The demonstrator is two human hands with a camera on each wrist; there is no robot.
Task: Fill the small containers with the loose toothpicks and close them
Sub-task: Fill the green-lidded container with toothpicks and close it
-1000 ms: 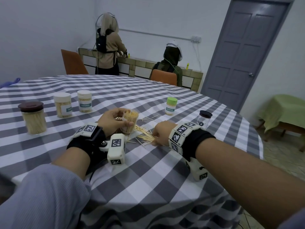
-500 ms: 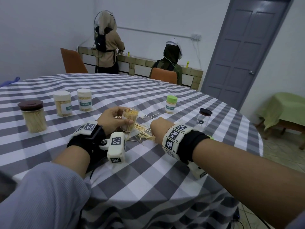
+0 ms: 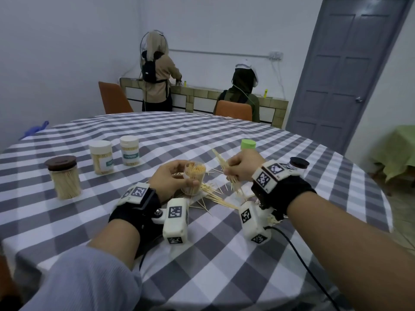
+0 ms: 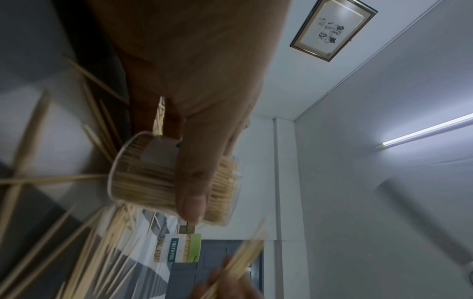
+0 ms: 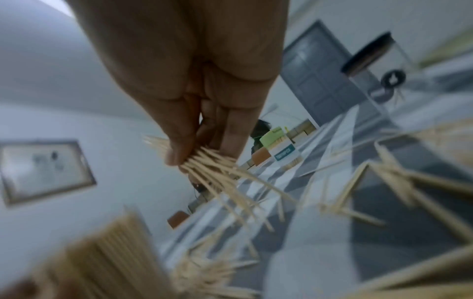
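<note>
My left hand (image 3: 173, 179) grips a clear open container (image 3: 193, 180) packed with toothpicks, standing on the checked cloth; the left wrist view shows the thumb (image 4: 194, 182) across the container (image 4: 163, 178). Just right of it my right hand (image 3: 241, 167) is raised and pinches a bundle of toothpicks (image 3: 224, 164), seen fanned out below the fingers (image 5: 230, 139) in the right wrist view (image 5: 212, 168). Loose toothpicks (image 3: 215, 198) lie scattered on the table between and below both hands.
A brown-lidded jar (image 3: 64, 176) and two white-lidded toothpick containers (image 3: 101, 157) (image 3: 130, 152) stand at left. A green-lidded container (image 3: 248, 144) and a black-lidded clear jar (image 3: 298, 163) stand behind my right hand. Two people work at a far counter (image 3: 202, 95).
My right hand has lifted off the table with a bundle of toothpicks and now hovers beside the open container. The left hand keeps holding the container in place.
</note>
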